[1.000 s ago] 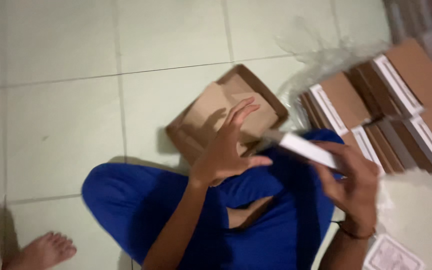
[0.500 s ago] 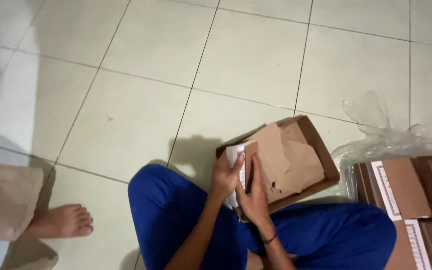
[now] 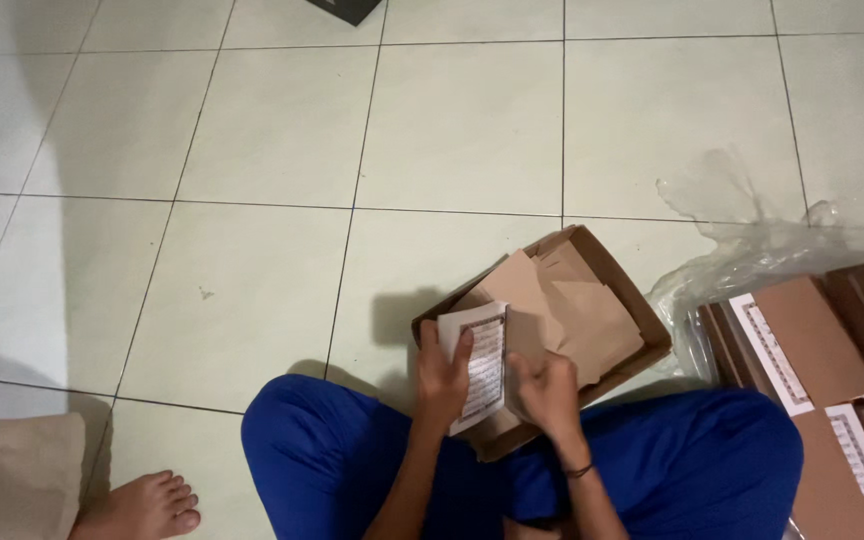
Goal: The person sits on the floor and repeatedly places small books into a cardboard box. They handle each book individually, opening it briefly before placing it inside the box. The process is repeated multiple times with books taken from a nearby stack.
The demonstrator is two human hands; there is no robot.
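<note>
I sit cross-legged on a tiled floor in blue trousers. My left hand point(image 3: 442, 378) grips a small white booklet with a patterned border point(image 3: 482, 362), thumb across its cover. My right hand point(image 3: 548, 388) rests against the booklet's right edge, over the near corner of an open brown cardboard box point(image 3: 642, 310). Inside the box lie brown paper sheets point(image 3: 562, 315), loosely stacked.
Stacks of brown booklets with white patterned spines point(image 3: 812, 350) lie at the right, partly under clear plastic wrap point(image 3: 752, 245). Another person's bare foot point(image 3: 142, 508) and beige trouser leg point(image 3: 12, 475) are at bottom left. A dark object point(image 3: 347, 8) sits at the top edge.
The view swung and tilted up over the floor. My right hand brought the white booklet in from the right; both hands now hold it at the box's near corner.
</note>
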